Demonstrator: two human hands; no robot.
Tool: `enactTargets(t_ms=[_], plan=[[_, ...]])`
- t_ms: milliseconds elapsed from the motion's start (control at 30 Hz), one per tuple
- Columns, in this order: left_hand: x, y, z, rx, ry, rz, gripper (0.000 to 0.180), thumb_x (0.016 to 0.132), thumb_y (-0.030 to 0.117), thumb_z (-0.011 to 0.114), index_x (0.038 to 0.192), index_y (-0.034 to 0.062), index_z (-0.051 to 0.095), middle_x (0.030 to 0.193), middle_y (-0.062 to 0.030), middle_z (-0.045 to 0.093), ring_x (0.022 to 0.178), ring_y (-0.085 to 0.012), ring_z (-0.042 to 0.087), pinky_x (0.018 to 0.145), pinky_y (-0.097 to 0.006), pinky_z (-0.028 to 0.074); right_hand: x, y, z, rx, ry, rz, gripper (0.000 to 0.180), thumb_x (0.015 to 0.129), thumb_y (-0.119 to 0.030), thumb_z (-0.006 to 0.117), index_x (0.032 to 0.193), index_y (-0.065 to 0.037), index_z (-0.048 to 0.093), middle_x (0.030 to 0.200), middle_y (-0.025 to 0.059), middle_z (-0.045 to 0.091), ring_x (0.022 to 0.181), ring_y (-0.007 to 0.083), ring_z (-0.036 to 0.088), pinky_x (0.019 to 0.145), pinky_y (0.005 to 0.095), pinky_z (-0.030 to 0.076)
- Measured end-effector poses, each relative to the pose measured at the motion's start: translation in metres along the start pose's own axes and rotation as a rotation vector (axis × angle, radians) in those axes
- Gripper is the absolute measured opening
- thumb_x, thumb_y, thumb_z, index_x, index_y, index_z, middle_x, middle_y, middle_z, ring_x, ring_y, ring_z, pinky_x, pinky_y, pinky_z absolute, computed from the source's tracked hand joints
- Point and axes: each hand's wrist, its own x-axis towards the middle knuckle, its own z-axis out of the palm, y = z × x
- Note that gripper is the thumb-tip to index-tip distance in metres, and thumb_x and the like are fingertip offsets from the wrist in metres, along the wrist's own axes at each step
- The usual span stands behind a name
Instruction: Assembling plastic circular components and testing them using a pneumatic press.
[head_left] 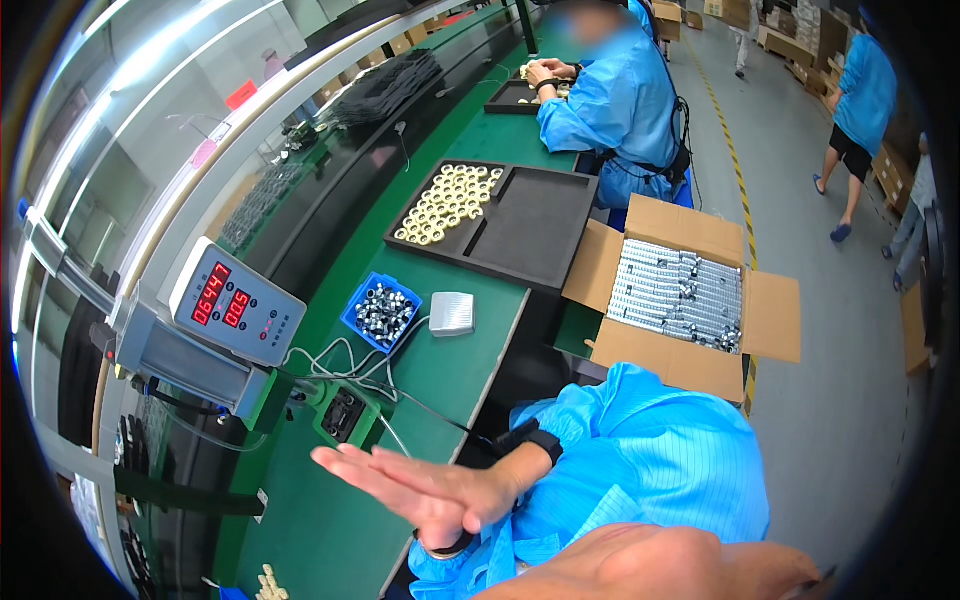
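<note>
My right hand (482, 488), below a black wristband, lies flat against my left hand (385, 492), palm to palm. Fingers of both are stretched out toward the left, and I see nothing held between them. Just beyond the fingertips, on the green workbench (455, 378), is a small green machine base (345, 412) with a dark fixture on top. A grey counter box (238, 303) with red lit digits is mounted above it. Farther along stand a blue bin (362, 338) of small metal cylindrical parts and a white ribbed block (452, 313) beside a cable.
A black tray (535, 235) holds many cream rings at its left. Right of the bench stands an open carton (682, 378) with rows of metal parts. A co-worker (625, 100) in blue sits farther up the bench. Cream pieces (270, 583) lie at the lower left.
</note>
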Motion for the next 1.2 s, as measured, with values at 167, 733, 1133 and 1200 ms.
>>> enactTargets(t_ms=[167,733,1133,1200], plan=[[-0.007,-0.018,-0.063,0.014,0.069,-0.028,0.068,0.101,0.051,0.027,0.140,-0.0026,0.039,0.136,-0.0219,0.046,0.124,-0.0413,0.045,0.108,-0.054,0.029,0.004,0.002,-0.025,-0.392,-0.025,-0.466,0.093,0.092,-0.068,0.033,0.152,-0.003,0.002,0.159,0.0201,-0.002,0.145,0.0398,-0.007,0.113,0.0592,-0.004],[-0.152,-0.077,-0.271,0.983,0.180,-0.527,0.020,0.096,0.016,0.054,0.103,-0.0005,0.063,0.076,-0.0108,0.060,0.065,-0.0174,0.053,0.059,-0.031,0.044,-0.046,-0.049,-0.167,-0.811,0.265,0.421,0.008,0.088,-0.005,0.064,0.094,-0.002,0.068,0.069,0.0049,0.066,0.056,0.0086,0.060,0.051,0.0228,0.045],[-0.109,-0.062,-0.207,1.394,-0.066,-0.632,0.026,0.090,0.018,0.055,0.106,0.0004,0.066,0.092,-0.0240,0.068,0.081,-0.0389,0.066,0.073,-0.041,0.054,-0.053,-0.038,-0.233,-1.043,0.422,0.523,0.011,0.086,-0.006,0.064,0.096,-0.003,0.069,0.070,0.0083,0.066,0.056,0.0124,0.061,0.052,0.0253,0.046],[-0.102,-0.057,-0.202,1.390,-0.064,-0.619,0.025,0.090,0.017,0.055,0.103,-0.0006,0.066,0.091,-0.0239,0.068,0.081,-0.0386,0.066,0.072,-0.042,0.054,-0.054,-0.034,-0.240,-1.051,0.419,0.539,0.012,0.086,-0.006,0.064,0.096,-0.003,0.069,0.072,0.0090,0.067,0.058,0.0139,0.062,0.053,0.0264,0.047]])
